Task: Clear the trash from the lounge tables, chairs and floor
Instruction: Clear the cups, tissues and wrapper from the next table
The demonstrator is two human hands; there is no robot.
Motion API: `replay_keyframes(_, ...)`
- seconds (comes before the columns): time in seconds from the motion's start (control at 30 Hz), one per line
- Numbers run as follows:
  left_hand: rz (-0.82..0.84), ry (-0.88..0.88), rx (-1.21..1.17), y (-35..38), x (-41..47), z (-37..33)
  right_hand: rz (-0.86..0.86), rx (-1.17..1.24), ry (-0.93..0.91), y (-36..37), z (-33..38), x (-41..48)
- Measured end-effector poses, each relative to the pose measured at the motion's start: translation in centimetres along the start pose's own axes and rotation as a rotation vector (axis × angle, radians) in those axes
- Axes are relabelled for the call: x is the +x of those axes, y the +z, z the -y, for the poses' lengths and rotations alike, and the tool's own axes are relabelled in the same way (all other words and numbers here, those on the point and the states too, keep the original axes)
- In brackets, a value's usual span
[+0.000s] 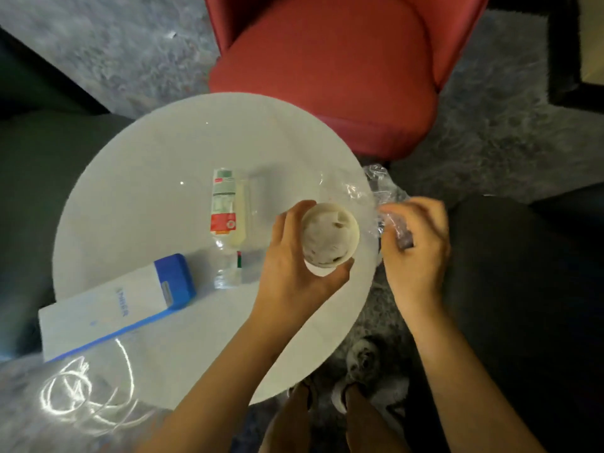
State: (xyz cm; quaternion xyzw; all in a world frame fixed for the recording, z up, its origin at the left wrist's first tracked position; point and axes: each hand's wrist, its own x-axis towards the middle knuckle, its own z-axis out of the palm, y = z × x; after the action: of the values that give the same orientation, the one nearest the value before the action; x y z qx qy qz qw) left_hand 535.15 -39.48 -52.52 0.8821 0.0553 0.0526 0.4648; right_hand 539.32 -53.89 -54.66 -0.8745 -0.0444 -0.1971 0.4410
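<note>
Paper cup (330, 237): white, upright, stuffed with crumpled pale tissue. It is held over the round white bench (163, 158), near the rim on the right-hand side.

Head view, single frame:
- Left hand (294, 276): fingers and thumb curled round the cup wall from the left and below; firm grip.
- Right hand (415, 253): just right of the cup, off the bench rim. Fingers are closed on a bunched piece of clear plastic bag (379, 181). The film runs up and away from this hand, and part of it lies over the bench rim. The hand is motion-blurred.
- Crushed clear bottle (225, 207): red, white and green label. It lies flat on the bench just left of the left hand, apart from it.
- Blue-and-white box (114, 305): lies flat, further left of the left hand and beyond the bottle. One end overhangs the bench rim.
- Shiny clear plastic (75, 397): lower left, well away from both hands, streaked with glare. What it is cannot be told.
- Red chair (327, 76): past the bench, ahead of both hands.
- Grey carpet (114, 44): under everything.
- Grey shoes (362, 361): below, between the two forearms.
</note>
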Motion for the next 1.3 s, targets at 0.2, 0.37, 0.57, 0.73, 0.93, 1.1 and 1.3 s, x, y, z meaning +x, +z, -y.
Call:
replay_keyframes(0.2, -0.085, -0.201, -0.017, -1.3, -3.8, 5.3, 0.194, -0.002, -0.074, 4.7, 2.8, -1.9)
replay_keyframes(0.37, -0.143, -0.267, -0.071, -0.7, -6.0, 7.5, 0.306, 0.003, -0.149, 6.0, 2.8, -3.1)
replay_keyframes(0.57, -0.128, -0.324, -0.103, -0.6, -6.8, 7.8, 0.380, -0.002, -0.224, 5.8, 2.7, -3.0)
replay_keyframes(0.73, -0.125, -0.321, -0.044, -2.7, -6.5, 6.1, 0.402, 0.038, -0.296, 4.9, 4.3, -1.6)
replay_keyframes(0.93, -0.339, -0.101, -0.025, -7.2, -4.6, 1.3, 0.463, 0.097, -0.400, 3.2, 7.3, 0.4)
replay_keyframes(1.1, -0.288, -0.053, -0.069, -8.8, -3.6, -1.5, 0.556, 0.170, -0.493, 1.8, 9.9, 0.7)
replay_keyframes(1.3, -0.143, -0.181, -0.197, -11.0, -3.4, -2.3, 0.585, 0.312, -0.525, 0.9, 12.7, 0.4)
